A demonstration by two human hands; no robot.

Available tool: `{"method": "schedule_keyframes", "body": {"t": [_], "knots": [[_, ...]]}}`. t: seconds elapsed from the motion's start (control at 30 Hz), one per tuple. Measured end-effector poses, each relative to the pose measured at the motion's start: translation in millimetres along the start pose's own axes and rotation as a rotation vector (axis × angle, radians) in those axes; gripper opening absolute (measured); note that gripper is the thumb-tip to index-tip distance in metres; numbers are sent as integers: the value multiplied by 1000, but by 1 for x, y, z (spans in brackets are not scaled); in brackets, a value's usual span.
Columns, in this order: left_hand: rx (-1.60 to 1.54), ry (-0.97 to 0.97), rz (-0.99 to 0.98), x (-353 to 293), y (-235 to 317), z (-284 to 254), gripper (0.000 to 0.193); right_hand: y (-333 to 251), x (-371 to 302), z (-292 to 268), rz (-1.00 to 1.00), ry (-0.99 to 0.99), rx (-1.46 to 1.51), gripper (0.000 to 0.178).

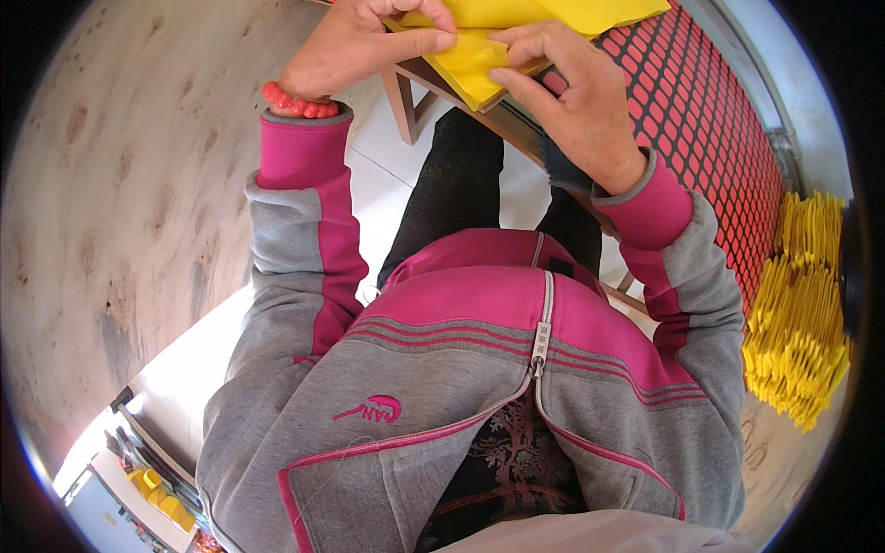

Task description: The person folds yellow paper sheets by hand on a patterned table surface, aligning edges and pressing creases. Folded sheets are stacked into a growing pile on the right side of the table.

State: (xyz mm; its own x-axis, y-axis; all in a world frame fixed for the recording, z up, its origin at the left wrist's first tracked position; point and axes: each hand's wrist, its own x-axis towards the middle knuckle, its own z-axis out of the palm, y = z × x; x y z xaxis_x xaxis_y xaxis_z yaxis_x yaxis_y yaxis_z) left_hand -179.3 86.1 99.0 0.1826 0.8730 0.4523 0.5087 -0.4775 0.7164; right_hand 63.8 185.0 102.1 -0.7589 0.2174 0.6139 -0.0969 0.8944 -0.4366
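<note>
A bright yellow sheet of thin, folded material [475,69] lies at the top of the view, over a table edge, with one corner pointing towards me. My left hand [364,41], a red beaded bracelet at its wrist, pinches the sheet's upper left part between thumb and fingers. From the right, my right hand [581,97] has thumb and forefinger closed on the sheet's right edge. More yellow material [572,13] spreads behind both hands. The far fingers of my left hand are partly cut off by the top of the picture.
A red-and-black patterned mat [691,120] covers the surface on the right. Beyond it stand bundled stacks of yellow folded pieces [797,323]. A large wooden board [138,184] fills the left. A wooden leg [400,106] stands below the table edge.
</note>
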Motion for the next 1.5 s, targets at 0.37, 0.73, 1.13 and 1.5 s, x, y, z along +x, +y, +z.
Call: {"method": "schedule_keyframes", "body": {"t": [0.37, 0.73, 1.13, 1.5], "knots": [[-304, 163, -269, -2, 12, 13, 6, -7, 1, -1, -100, 133, -108, 21], [-362, 212, -240, -3, -3, 15, 6, -4, -1, 3, 50, 113, 35, 15], [-43, 76, -38, -7, 0, 2, 9, -3, -1, 2, 70, 108, 43, 17], [-299, 191, -263, -3, 7, 16, 7, -5, 1, 0, -54, 166, -102, 37]]}}
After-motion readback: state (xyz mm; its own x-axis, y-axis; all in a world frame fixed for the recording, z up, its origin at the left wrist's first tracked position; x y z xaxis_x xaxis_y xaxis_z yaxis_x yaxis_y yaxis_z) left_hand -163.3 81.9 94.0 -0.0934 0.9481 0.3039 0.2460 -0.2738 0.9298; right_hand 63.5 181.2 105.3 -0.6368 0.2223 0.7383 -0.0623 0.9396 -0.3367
